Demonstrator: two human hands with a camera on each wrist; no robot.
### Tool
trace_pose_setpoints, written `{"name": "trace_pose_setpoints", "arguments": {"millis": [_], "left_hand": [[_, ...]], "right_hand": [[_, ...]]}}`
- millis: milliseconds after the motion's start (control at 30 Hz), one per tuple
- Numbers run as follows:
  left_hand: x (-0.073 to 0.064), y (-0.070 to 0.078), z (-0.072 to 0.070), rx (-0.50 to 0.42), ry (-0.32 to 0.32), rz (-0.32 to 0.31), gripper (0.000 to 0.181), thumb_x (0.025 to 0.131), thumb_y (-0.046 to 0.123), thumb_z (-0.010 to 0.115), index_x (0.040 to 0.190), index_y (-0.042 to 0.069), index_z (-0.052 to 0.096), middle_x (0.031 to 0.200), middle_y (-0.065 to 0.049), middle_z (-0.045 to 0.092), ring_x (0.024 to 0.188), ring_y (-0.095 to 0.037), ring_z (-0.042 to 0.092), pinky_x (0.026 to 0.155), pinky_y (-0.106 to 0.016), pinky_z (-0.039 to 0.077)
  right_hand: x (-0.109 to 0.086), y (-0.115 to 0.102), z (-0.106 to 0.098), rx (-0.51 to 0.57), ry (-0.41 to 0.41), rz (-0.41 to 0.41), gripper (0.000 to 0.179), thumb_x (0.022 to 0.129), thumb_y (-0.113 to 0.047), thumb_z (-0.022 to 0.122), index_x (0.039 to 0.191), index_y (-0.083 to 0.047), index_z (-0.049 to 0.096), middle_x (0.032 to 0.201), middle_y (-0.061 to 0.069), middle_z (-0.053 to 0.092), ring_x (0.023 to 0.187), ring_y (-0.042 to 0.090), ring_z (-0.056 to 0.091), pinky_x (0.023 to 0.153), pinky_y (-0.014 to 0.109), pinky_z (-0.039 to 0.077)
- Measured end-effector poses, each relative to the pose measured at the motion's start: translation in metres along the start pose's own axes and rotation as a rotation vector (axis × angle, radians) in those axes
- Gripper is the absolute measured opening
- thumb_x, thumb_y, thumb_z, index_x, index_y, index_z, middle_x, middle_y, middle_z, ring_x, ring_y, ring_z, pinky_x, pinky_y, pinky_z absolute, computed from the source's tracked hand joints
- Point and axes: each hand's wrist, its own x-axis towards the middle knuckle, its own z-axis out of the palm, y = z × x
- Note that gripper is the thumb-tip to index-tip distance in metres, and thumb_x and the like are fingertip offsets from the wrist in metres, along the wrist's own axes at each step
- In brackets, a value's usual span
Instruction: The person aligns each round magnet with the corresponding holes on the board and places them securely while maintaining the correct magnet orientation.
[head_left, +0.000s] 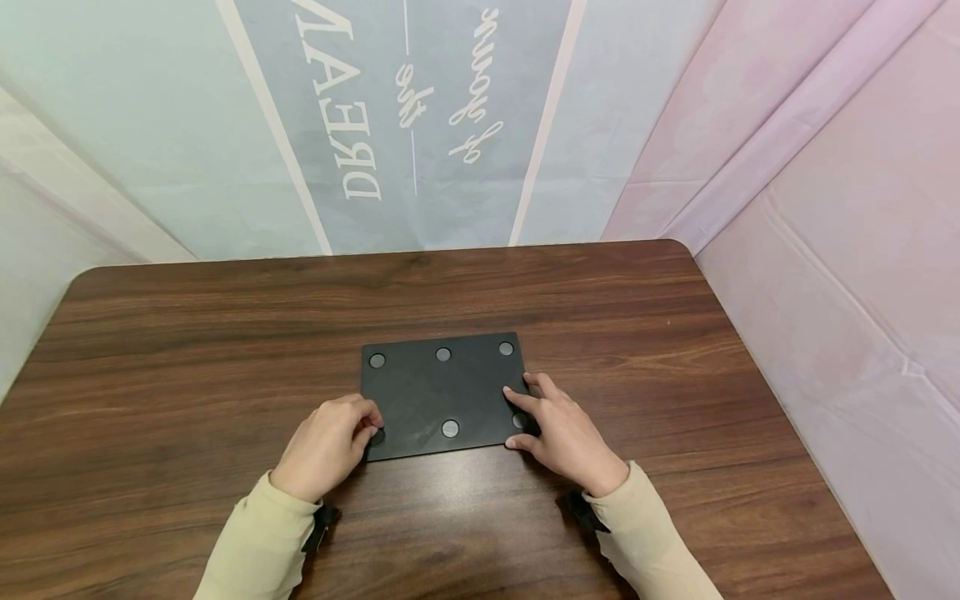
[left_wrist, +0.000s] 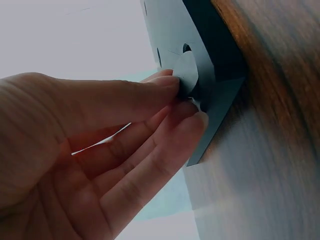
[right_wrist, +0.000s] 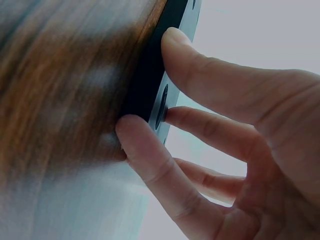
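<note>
A flat black rectangular board (head_left: 442, 392) lies on the wooden table, with several round grey discs set into it along its long edges. At its near left corner my left hand (head_left: 327, 442) pinches a round disc (left_wrist: 187, 72) between thumb and fingertips. The disc stands tilted over its round hole in the left wrist view. My right hand (head_left: 562, 429) is spread at the near right corner, thumb against the near edge and another finger against the right side. One fingertip of it touches the board's face, close to the corner disc (head_left: 519, 420).
The brown wooden table (head_left: 187, 350) extends around the board on all sides. Behind it hangs a pale blue cloth (head_left: 442, 217) with lettering, and pinkish cloth (head_left: 847, 250) hangs along the right. Each wrist wears a black strap (head_left: 321, 527).
</note>
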Motion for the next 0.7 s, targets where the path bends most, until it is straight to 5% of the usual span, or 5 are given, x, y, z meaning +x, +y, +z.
{"name": "trace_pose_setpoints", "arguments": {"millis": [700], "left_hand": [[-0.0032, 0.0018, 0.0030, 0.010, 0.045, 0.011, 0.020, 0.076, -0.006, 0.073, 0.071, 0.012, 0.066, 0.073, 0.005, 0.059, 0.063, -0.007, 0.054, 0.056, -0.028, 0.047]], "right_hand": [[-0.0002, -0.0011, -0.0001, 0.005, -0.005, 0.005, 0.065, 0.075, -0.028, 0.082, 0.132, -0.007, 0.059, 0.136, 0.023, 0.046, 0.122, 0.041, 0.052, 0.092, 0.053, 0.048]]}}
